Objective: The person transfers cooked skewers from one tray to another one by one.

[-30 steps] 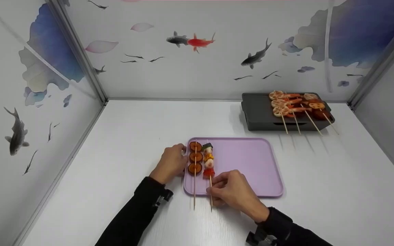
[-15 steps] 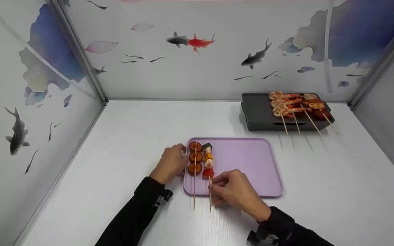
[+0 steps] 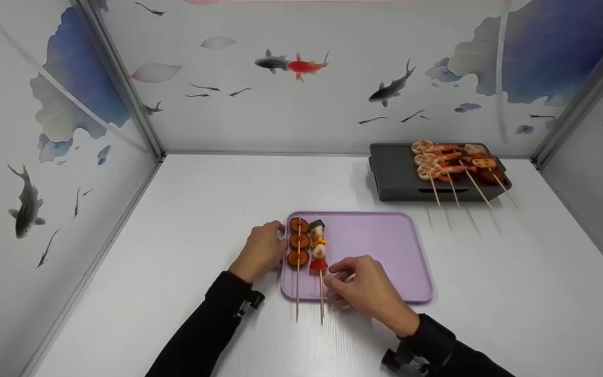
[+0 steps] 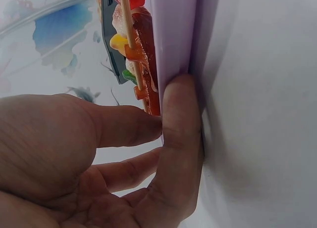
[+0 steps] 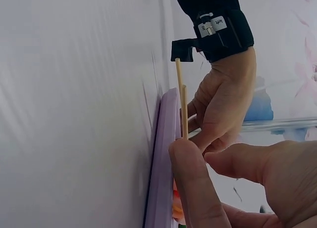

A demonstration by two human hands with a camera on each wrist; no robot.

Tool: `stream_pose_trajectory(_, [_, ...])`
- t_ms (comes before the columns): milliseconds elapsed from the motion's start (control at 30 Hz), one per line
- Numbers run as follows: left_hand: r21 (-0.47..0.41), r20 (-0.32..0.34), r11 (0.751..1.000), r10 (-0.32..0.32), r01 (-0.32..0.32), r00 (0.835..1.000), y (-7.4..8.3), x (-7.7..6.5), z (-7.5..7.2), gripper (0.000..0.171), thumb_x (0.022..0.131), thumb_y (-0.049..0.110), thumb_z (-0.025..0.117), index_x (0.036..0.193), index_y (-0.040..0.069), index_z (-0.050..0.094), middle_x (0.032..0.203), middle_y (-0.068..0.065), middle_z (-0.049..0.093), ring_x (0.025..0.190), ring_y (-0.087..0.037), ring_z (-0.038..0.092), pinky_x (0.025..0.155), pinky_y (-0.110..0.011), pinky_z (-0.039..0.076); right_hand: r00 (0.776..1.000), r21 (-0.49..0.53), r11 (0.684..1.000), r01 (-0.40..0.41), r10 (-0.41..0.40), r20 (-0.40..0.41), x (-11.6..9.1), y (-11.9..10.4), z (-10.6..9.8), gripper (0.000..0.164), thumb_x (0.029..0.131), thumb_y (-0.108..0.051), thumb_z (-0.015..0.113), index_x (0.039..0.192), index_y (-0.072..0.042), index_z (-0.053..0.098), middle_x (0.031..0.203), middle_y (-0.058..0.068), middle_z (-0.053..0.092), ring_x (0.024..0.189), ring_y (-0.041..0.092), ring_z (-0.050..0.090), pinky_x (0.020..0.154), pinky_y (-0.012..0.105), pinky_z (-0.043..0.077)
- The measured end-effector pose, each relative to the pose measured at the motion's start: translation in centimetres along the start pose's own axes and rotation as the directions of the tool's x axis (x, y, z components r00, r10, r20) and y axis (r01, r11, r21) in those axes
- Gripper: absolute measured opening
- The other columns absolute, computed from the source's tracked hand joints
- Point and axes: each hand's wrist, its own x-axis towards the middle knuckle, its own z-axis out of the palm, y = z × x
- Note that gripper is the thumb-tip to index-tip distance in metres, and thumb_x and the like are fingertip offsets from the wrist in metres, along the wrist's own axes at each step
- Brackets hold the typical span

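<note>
A purple tray (image 3: 375, 246) lies on the white table with two skewers side by side along its left part. One is a skewer of round brown slices (image 3: 298, 258); the other is a mixed skewer (image 3: 319, 252) with green, white, yellow and red pieces. Both wooden sticks stick out past the near rim. My left hand (image 3: 259, 250) pinches the tray's left edge, thumb and a finger on it in the left wrist view. Just right of the mixed skewer's stick is my right hand (image 3: 368, 287), thumb and fingers parted, holding nothing.
At the back right stands a dark grey grill (image 3: 394, 175), bearing several skewers with lotus root slices and shrimp (image 3: 432, 163). Their sticks overhang its front edge. Printed wall panels (image 3: 301, 115) enclose the table at the back and sides.
The mixed skewer has shifted slightly left toward the brown one. My right hand has let go of its stick and drawn a little to the right. The left hand stays put.
</note>
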Motion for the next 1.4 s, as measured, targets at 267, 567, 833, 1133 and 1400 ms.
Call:
stream_pose_trajectory(267, [0.003,-0.021,1.0,0.015,-0.015,1.0,0.0,-0.1,-0.1,0.032,0.09,0.019,0.057,0.119,0.005,0.059,0.102,-0.012,0.066,0.077,-0.017,0.059,0.06,-0.026,0.049,0.995,-0.117,0.99,0.076,-0.082,-0.048,0.3,0.3,-0.8,0.03,0.083,-0.032,0.071,0.102,-0.009,0.069,0.08,-0.002,0.069,0.064,0.011,0.066,0.054,0.027,0.054])
stream_pose_trajectory(567, [0.004,-0.022,1.0,0.02,-0.02,1.0,0.0,0.0,0.0,0.032,0.09,0.019,0.057,0.118,0.005,0.059,0.097,-0.011,0.066,0.077,-0.017,0.06,0.061,-0.026,0.049,0.996,-0.061,0.995,0.078,-0.08,-0.031,0.3,0.2,-1.8,0.037,0.082,-0.033,0.072,0.11,-0.009,0.065,0.086,0.002,0.068,0.068,0.02,0.069,0.056,0.029,0.056])
stream_pose_trajectory(833, [0.002,-0.006,1.0,0.016,-0.016,1.0,-0.2,0.1,0.0,0.032,0.09,0.019,0.056,0.119,0.005,0.059,0.101,-0.012,0.066,0.074,-0.017,0.061,0.055,-0.025,0.05,0.981,-0.182,0.971,0.158,-0.175,-0.079,0.3,0.4,-2.3,0.033,0.08,-0.041,0.072,0.106,-0.023,0.065,0.093,-0.005,0.066,0.075,0.011,0.066,0.063,0.024,0.055])
stream_pose_trajectory(1133, [-0.006,-0.006,1.0,0.018,-0.018,1.0,-0.2,0.0,0.1,0.034,0.09,0.02,0.058,0.121,0.005,0.058,0.101,-0.011,0.066,0.075,-0.017,0.06,0.057,-0.025,0.05,0.959,-0.257,0.939,0.227,-0.261,-0.109,0.4,0.5,-3.0,0.031,0.079,-0.043,0.073,0.106,-0.032,0.063,0.097,0.001,0.063,0.084,0.016,0.065,0.078,0.039,0.054])
stream_pose_trajectory(1400, [-0.038,0.009,0.999,-0.002,0.002,1.0,-0.2,0.1,0.1,0.035,0.091,0.02,0.057,0.122,0.005,0.057,0.103,-0.013,0.065,0.072,-0.017,0.061,0.051,-0.025,0.05,0.931,-0.336,0.901,0.275,-0.337,-0.141,0.7,0.6,-3.5,0.036,0.079,-0.041,0.073,0.111,-0.031,0.062,0.098,-0.009,0.057,0.093,0.017,0.061,0.081,0.035,0.053])
